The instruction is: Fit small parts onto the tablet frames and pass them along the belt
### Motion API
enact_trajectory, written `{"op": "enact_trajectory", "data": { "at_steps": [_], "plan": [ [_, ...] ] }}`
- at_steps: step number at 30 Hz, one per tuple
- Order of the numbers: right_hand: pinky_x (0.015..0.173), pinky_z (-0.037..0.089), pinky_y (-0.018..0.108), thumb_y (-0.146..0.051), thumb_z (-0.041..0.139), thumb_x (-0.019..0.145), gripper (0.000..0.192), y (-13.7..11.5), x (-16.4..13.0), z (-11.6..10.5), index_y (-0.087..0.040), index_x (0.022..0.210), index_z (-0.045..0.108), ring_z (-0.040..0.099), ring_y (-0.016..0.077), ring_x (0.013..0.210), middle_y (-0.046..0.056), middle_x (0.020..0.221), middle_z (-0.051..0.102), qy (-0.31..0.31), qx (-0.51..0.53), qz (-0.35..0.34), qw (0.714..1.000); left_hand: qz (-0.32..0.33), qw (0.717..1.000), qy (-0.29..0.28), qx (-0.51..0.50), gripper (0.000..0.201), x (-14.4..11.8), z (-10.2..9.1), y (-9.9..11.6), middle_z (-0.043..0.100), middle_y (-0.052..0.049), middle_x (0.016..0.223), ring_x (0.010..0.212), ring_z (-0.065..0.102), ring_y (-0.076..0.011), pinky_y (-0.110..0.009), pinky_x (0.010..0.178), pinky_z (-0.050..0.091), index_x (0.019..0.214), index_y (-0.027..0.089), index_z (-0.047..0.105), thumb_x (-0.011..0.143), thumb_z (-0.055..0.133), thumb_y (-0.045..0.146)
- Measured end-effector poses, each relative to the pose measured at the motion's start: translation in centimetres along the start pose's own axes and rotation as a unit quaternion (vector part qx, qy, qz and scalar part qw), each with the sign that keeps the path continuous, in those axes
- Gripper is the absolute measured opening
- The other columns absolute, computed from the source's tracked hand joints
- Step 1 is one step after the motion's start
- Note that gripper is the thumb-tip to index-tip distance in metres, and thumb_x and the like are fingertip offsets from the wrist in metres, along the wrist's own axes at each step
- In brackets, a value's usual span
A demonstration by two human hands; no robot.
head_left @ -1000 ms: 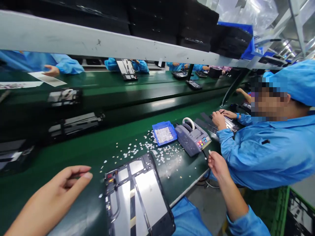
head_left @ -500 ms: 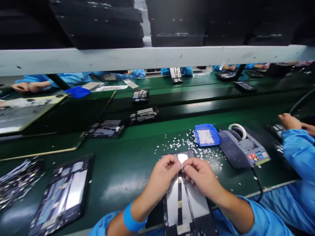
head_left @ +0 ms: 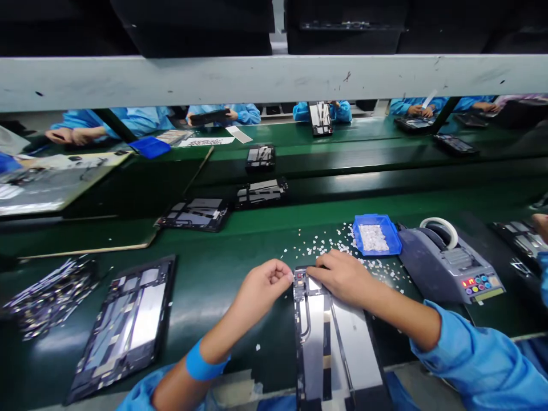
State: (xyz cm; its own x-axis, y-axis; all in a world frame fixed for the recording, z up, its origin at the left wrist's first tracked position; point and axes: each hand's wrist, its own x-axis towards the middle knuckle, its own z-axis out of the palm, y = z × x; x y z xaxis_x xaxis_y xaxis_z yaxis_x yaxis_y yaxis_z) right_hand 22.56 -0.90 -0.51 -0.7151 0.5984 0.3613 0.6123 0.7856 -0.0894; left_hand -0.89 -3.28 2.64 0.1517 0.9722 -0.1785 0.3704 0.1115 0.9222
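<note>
Fingertips of right hand (head_left: 342, 277) hide the panel (head_left: 329, 337) corner; left hand (head_left: 263, 285) pinches something unseen.

Both arms are in loose bright blue work sleeves, same kind of thin smock fabric, slightly shiny and creased. The left sleeve (head_left: 145, 394) is pushed back up the forearm, so only a bit of it shows at the bottom edge. Closer to the wrist on that arm there's a snug blue band (head_left: 201, 365), a shade deeper than the smock, plain with no markings I can see. The right sleeve (head_left: 479, 365) is baggier and comes down to mid forearm, ending in a gathered cuff with folds bunching behind it. The left hand (head_left: 265, 285) and right hand (head_left: 342, 277) are both bare: no gloves, rings or watch.
</note>
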Motion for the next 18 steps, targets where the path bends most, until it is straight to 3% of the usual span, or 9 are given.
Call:
{"op": "enact_trajectory", "data": {
  "at_steps": [5, 9, 12, 18],
  "plan": [
    [0.067, 0.032, 0.034, -0.019, 0.055, 0.102, 0.022, 0.5, -0.3, -0.4, -0.02, 0.12, 0.069, 0.047, 0.0198, 0.08, 0.006, 0.09, 0.063, -0.032, -0.038, -0.045, 0.998, 0.0, 0.999, -0.024, 0.025, 0.017, 0.7, 0.2, 0.8, 0.06, 0.002, 0.067, 0.064, 0.054, -0.0155, -0.026, 0.06, 0.041, 0.078, 0.02, 0.064, 0.081, 0.062, 0.036],
    [0.067, 0.031, 0.034, -0.019, 0.054, 0.102, 0.024, 0.9, -0.2, -0.6, -0.02, 0.122, 0.068, 0.047, 0.0209, 0.084, 0.007, 0.094, 0.064, -0.063, -0.047, -0.063, 0.995, 0.034, 0.993, -0.031, 0.106, 0.016, 1.6, 0.4, 1.0, 0.062, -0.001, 0.075, 0.07, 0.055, -0.0182, -0.028, 0.065, 0.042, 0.074, 0.021, 0.069, 0.08, 0.062, 0.034],
    [0.068, 0.03, 0.033, -0.018, 0.051, 0.103, 0.027, 1.2, -0.3, -0.4, -0.021, 0.125, 0.067, 0.047, 0.0209, 0.084, 0.007, 0.093, 0.063, -0.061, -0.042, -0.061, 0.995, 0.06, 0.985, -0.035, 0.156, 0.017, 2.3, 0.8, 0.6, 0.065, -0.004, 0.083, 0.08, 0.059, -0.0222, -0.033, 0.073, 0.046, 0.073, 0.022, 0.072, 0.081, 0.063, 0.034],
    [0.068, 0.028, 0.034, -0.018, 0.05, 0.103, 0.03, 1.5, -0.6, 0.0, -0.021, 0.129, 0.064, 0.046, 0.0211, 0.084, 0.007, 0.095, 0.063, -0.062, -0.041, -0.063, 0.995, 0.044, 0.982, -0.044, 0.18, 0.018, 3.0, 1.6, 0.2, 0.065, -0.005, 0.086, 0.086, 0.062, -0.0251, -0.037, 0.081, 0.047, 0.073, 0.021, 0.07, 0.082, 0.059, 0.033]
  ]
}}
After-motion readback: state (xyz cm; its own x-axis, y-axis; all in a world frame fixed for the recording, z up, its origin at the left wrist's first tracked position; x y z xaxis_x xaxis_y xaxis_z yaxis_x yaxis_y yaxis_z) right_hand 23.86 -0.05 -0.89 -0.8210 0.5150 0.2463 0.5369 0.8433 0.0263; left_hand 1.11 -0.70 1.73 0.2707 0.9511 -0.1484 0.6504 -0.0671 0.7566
